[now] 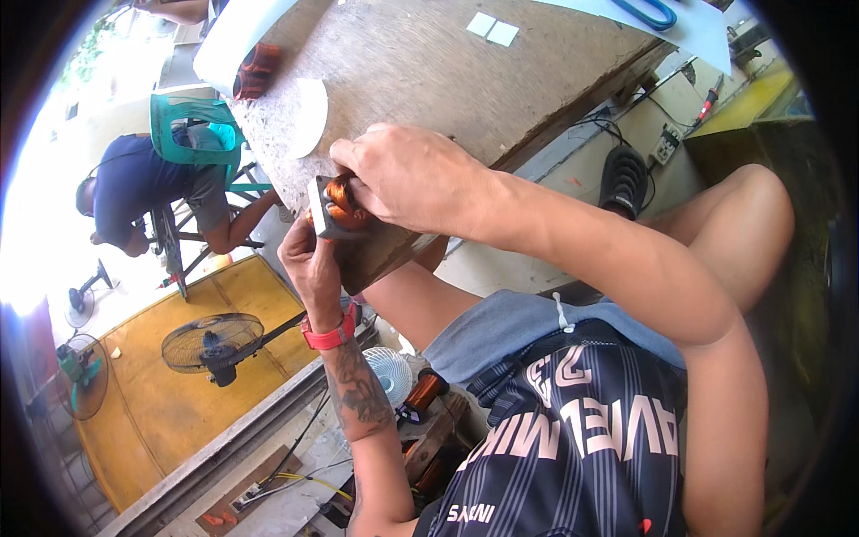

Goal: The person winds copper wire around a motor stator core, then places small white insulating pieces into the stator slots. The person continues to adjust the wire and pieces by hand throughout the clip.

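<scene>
Head view: we're gripping a seemingly unfinished block (317, 206), coils (339, 194) already on, left hand (310, 261) closed, right hand (404, 175) curled, hold unclear.

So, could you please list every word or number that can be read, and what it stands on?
Black, grey-striped jersey: large pale letters and digits, plus smaller pale lettering; I won't copy them out.
Pale-sided copper-wire coil: no readable text.
Red wristband: nothing readable.
</scene>
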Available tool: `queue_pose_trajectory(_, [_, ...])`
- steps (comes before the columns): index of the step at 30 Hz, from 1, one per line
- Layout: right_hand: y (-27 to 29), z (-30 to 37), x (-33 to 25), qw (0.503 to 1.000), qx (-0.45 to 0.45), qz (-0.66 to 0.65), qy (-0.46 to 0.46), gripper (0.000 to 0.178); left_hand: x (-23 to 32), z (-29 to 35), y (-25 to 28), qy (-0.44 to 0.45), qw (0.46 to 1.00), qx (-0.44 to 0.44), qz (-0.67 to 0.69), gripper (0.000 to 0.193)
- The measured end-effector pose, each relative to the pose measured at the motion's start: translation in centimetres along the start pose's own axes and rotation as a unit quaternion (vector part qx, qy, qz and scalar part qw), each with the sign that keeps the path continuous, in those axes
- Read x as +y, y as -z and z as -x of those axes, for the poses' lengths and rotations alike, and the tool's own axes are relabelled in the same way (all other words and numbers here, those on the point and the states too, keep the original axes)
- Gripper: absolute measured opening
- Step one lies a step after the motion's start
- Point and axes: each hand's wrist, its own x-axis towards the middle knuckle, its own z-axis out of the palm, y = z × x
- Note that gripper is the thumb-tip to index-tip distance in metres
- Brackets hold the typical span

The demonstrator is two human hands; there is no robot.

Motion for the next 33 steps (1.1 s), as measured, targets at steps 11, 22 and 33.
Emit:
queue_pose_trajectory(11, [0.2,0.1,-0.6,0.999,-0.020,0.010,-0.025,0.022,-0.4,-0.2,-0.2,0.018,0.999,0.035,0.029,0.028])
queue_pose_trajectory(22, [4.2,5.3,-0.6,0.991,0.037,0.082,0.096,0.023,2.3,2.6,-1.2,0.006,0.992,0.103,-0.069,0.033])
queue_pose_trajectory(33, [0.9,5.0,-1.6,0.991,0.021,0.110,0.069,0.023,2.8,3.2,-0.7,0.101,0.992,0.012,-0.078,0.051])
